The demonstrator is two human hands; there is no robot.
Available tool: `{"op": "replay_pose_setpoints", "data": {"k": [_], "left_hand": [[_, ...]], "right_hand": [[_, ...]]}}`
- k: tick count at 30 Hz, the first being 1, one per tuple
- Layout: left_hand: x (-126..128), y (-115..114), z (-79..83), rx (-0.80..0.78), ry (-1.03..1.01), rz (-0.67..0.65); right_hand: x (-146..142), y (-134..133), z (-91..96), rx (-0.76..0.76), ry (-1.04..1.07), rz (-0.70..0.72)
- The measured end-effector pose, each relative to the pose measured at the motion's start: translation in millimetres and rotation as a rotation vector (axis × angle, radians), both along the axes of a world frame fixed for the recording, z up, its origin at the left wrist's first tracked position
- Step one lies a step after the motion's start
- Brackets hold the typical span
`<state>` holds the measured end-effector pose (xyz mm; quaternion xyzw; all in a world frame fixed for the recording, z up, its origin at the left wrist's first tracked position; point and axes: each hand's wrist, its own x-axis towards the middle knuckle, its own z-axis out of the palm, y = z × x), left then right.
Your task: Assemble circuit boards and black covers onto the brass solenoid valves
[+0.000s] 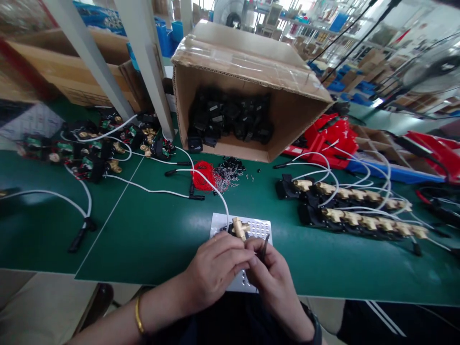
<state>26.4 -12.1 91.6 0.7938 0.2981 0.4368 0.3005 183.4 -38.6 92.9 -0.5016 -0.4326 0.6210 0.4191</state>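
My left hand [215, 266] is closed around a small brass valve fitting [240, 227] with a white cable leading away from it, held just above a perforated metal plate [258, 229] at the table's front edge. My right hand [271, 275] touches the left one and pinches a thin dark tool [265, 245] that points up beside the fitting. A gold bangle sits on my left wrist, a dark band on my right.
A cardboard box [251, 67] on its side holds several black parts. A red coil and small screws [219, 173] lie in front of it. Rows of finished brass valves [359, 211] lie right, unfinished ones [97, 143] left. Red trays sit far right.
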Motion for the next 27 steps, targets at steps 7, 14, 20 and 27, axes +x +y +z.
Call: {"op": "replay_pose_setpoints", "data": {"k": [7, 14, 20, 27], "left_hand": [[1.5, -8.5, 1.2, 0.085, -0.022, 0.033], [-5.0, -24.8, -28.8, -0.050, 0.077, 0.367], [4.1, -41.8, -50.2, -0.046, 0.148, 0.499], [12.6, -42.3, -58.4, -0.080, 0.135, 0.567]], "right_hand": [[6.3, -10.4, 6.6, 0.125, -0.087, 0.119], [38.1, -3.8, -27.6, 0.203, -0.535, -0.230], [36.5, 8.9, -40.3, 0.413, -0.574, -0.189], [24.1, 12.7, -52.6, 0.379, -0.572, -0.198]]}}
